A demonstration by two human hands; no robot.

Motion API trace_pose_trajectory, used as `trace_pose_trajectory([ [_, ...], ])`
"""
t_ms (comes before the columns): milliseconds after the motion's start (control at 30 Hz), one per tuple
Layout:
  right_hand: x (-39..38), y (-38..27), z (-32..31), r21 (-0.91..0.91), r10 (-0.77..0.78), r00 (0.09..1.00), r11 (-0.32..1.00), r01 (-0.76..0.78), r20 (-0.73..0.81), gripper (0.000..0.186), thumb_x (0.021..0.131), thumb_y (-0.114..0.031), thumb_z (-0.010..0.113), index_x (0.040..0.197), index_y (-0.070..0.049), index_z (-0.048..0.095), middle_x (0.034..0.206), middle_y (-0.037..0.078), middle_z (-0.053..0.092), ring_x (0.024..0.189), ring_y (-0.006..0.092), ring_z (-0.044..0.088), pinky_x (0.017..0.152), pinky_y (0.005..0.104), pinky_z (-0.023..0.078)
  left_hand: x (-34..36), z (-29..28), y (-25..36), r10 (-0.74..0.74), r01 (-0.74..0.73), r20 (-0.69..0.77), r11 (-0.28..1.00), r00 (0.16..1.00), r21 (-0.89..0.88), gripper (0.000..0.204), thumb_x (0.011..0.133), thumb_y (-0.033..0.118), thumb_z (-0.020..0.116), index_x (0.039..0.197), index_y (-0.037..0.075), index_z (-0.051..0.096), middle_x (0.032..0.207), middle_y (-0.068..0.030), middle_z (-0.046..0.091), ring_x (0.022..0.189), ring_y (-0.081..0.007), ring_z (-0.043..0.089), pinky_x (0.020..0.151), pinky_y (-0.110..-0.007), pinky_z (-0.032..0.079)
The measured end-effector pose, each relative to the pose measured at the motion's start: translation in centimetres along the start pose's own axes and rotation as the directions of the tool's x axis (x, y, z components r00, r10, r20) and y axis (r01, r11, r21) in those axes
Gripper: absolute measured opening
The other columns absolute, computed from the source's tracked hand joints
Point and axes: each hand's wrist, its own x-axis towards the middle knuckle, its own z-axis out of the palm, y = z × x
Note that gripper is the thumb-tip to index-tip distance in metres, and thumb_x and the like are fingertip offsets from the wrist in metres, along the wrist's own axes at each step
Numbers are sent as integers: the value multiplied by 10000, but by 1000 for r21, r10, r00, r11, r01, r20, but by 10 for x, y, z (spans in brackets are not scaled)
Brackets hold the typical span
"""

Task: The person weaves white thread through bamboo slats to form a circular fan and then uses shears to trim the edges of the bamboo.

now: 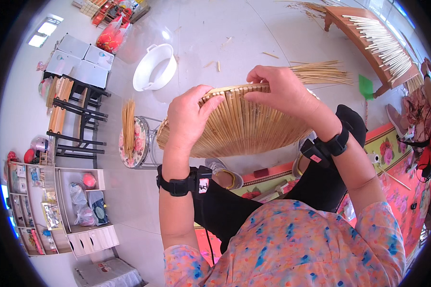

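Observation:
A fan-like piece of many thin bamboo sticks point(243, 125) is held up in front of me over my legs, with a pale strip along its top edge and the stick ends showing beneath it. My left hand point(188, 115) grips the left part of that top edge, thumb on the near face and fingers curled over the rim. My right hand point(285, 91) grips the edge further right, fingers bent over the top and thumb against the sticks. I wear a black strap device on each wrist.
A flowered stool point(142, 158) with loose sticks stands left; beyond are a white basin point(154, 64), folded benches and shelves point(62, 201). More sticks point(321, 71) lie on the floor. A wooden bench point(345, 33) holds pale sticks. Another person point(416, 110) sits at the right.

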Motion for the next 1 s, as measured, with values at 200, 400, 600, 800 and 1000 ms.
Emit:
trace_pose_trajectory([
  [200,2,-1,13,-147,-150,987,977,156,53,314,837,-381,700,979,-105,654,816,85,674,761,315,659,655,421,517,-6,13,6,113,-90,-167,986,979,138,306,834,358,731,921,71,671,780,-76,671,687,-270,645,609,-369,481],
  [400,3,-3,16,-179,-205,979,963,201,-5,279,849,-378,679,901,-109,629,768,57,643,727,311,644,613,427,503,-6,17,3,193,-158,-266,977,944,145,281,854,357,712,905,84,671,776,-74,671,673,-277,640,605,-379,484],
  [600,-11,-12,20,-221,-228,972,952,210,-58,263,816,-335,715,905,-101,637,757,61,639,700,291,641,607,404,502,-7,9,21,-137,151,-172,986,976,76,358,897,395,656,790,53,647,705,-105,628,610,-284,586,592,-380,453],
  [800,-28,-27,26,-212,-232,968,955,207,-99,251,786,-285,745,918,-98,644,750,62,633,677,280,630,607,396,492,-15,4,15,-312,302,-82,947,947,-111,364,890,316,653,715,3,589,615,-108,533,539,-220,464,555,-345,389],
  [1000,-34,-39,25,-200,-189,979,965,172,-69,240,777,-235,746,933,-91,632,741,68,625,693,292,630,621,407,491,-23,-2,15,-238,233,-75,970,968,-71,335,888,281,664,716,1,601,612,-103,535,546,-209,499,557,-341,400],
])
